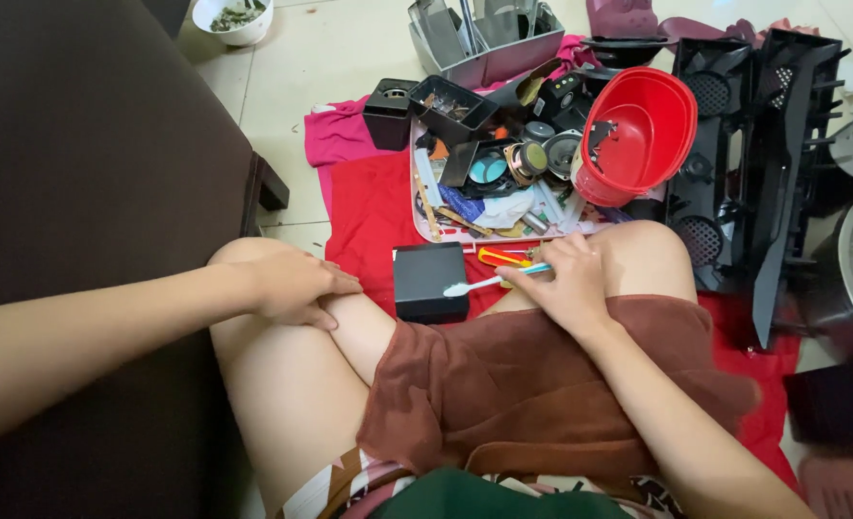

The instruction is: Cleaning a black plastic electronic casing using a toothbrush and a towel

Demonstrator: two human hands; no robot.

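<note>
head view, looking down at lap w/ brown cloth (542, 375) over thighs, prob to catch dirt. right hand (566, 284) rests on right knee, fingers pinched round a toothbrush (492, 282), white handle, bristle end sticking out left toward small black box (429, 281) on red mat (374, 216), close by for reach. left hand (292, 284) lies flat, fingers spread, on left knee, holding nothing, likely bracing. speaker parts sit in a tray (419, 207) ahead; red basin (638, 135) tilted beside it.

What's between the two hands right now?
In the head view, a black box stands on the red cloth between left hand and right hand, which holds a toothbrush.
</note>
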